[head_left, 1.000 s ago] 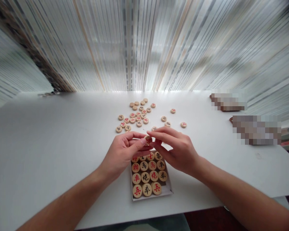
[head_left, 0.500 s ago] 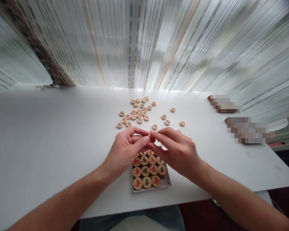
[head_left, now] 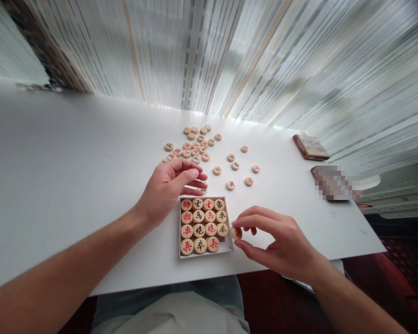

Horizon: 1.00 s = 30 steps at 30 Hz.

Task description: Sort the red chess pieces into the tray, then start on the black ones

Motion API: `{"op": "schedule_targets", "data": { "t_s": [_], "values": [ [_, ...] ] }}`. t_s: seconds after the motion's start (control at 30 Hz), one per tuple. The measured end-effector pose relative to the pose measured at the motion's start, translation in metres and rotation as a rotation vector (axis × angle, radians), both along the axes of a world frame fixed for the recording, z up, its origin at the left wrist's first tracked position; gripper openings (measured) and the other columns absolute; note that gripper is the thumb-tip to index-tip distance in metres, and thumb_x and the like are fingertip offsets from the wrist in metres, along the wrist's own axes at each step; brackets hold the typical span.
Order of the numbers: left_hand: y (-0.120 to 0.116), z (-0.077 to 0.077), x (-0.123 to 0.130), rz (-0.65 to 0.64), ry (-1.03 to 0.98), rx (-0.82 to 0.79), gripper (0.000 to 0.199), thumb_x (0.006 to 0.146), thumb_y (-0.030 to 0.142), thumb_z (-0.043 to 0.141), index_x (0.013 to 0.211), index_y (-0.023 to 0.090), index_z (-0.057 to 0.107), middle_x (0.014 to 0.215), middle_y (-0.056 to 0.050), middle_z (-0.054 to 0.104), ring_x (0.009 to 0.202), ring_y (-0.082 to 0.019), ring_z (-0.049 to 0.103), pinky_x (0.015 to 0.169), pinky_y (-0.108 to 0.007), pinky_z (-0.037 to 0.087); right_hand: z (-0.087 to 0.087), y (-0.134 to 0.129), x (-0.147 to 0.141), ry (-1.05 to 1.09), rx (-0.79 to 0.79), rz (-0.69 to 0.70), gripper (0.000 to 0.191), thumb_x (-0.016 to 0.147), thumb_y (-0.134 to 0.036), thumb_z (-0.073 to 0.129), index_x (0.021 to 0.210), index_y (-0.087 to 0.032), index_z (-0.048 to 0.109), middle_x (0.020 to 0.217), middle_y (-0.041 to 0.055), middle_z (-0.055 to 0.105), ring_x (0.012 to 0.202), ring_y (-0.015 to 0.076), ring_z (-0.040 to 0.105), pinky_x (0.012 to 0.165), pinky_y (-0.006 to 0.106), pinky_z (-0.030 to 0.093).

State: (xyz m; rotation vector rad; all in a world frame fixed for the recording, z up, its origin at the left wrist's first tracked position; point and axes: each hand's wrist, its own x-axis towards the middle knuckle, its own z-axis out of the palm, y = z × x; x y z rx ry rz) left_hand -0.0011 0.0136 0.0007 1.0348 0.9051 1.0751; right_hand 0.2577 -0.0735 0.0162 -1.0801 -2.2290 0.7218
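Between the thumb and fingers of my right hand (head_left: 275,236) is a round wooden xiangqi piece (head_left: 236,233) with a red character. It is held tilted at the right side of a shallow white box (head_left: 180,232). Rows of larger xiangqi pieces (head_left: 199,230) with red and black characters fill the box, except for a gap at its near right corner. My left hand (head_left: 170,185) hovers beyond the box's far left corner, fingers apart and holding nothing. Below its fingertips a loose piece is partly hidden.
Several smaller loose pieces (head_left: 195,152) lie scattered toward the back of the white table (head_left: 73,185), some face down. Two flat brown boxes (head_left: 311,146) lie at the right. A striped curtain (head_left: 167,55) hangs along the table's back edge.
My hands have parted. The right hand has carried the piece down and toward me to the box's right side, while the left has let go of it. The view has shifted slightly.
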Motion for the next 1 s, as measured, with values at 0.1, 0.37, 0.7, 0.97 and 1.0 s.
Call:
{"op": "schedule_targets", "data": {
  "t_s": [0.1,0.37,0.7,0.97,1.0],
  "values": [
    [0.001,-0.001,0.000,0.010,0.021,0.014,0.012,0.093,0.026,0.074,0.090,0.014,0.075,0.086,-0.006,0.081,0.074,-0.019,0.079,0.068,-0.030,0.067,-0.001,-0.007,-0.003,0.000,-0.044,0.028,0.024,0.095,-0.009,0.073,0.115,-0.021,0.074,0.102,0.0042,0.075,0.085,0.0129,0.070,0.076,0.022,0.058],
    [0.003,0.000,-0.001,0.031,0.030,0.029,0.009,0.091,0.023,0.074,0.088,0.015,0.076,0.080,-0.004,0.081,0.062,-0.014,0.075,0.061,-0.024,0.062,-0.012,-0.013,-0.006,0.002,-0.085,0.060,0.021,0.098,-0.013,0.072,0.117,-0.021,0.073,0.105,0.0065,0.074,0.091,0.0160,0.073,0.082,0.025,0.059],
    [0.002,0.003,-0.001,0.031,0.045,0.024,0.009,0.090,0.023,0.074,0.088,0.015,0.075,0.078,-0.004,0.080,0.061,-0.014,0.072,0.060,-0.025,0.059,-0.017,-0.012,-0.008,-0.035,-0.089,0.044,0.016,0.099,-0.014,0.072,0.114,-0.020,0.074,0.102,0.0063,0.071,0.088,0.0164,0.071,0.079,0.026,0.059],
    [0.002,0.003,-0.001,0.023,0.079,0.019,0.009,0.089,0.025,0.074,0.088,0.016,0.075,0.078,-0.004,0.079,0.061,-0.015,0.072,0.058,-0.026,0.057,-0.016,-0.018,0.000,-0.063,-0.068,0.036,0.022,0.099,-0.016,0.073,0.120,-0.020,0.075,0.103,0.0078,0.071,0.088,0.0179,0.071,0.077,0.028,0.060],
    [0.002,0.003,-0.001,0.023,0.082,0.017,0.010,0.088,0.025,0.075,0.088,0.016,0.076,0.079,-0.005,0.080,0.061,-0.015,0.072,0.058,-0.026,0.057,-0.016,-0.019,0.001,-0.065,-0.064,0.040,0.022,0.100,-0.016,0.072,0.121,-0.020,0.075,0.103,0.0081,0.071,0.088,0.0183,0.071,0.077,0.028,0.060]
  ]
}}
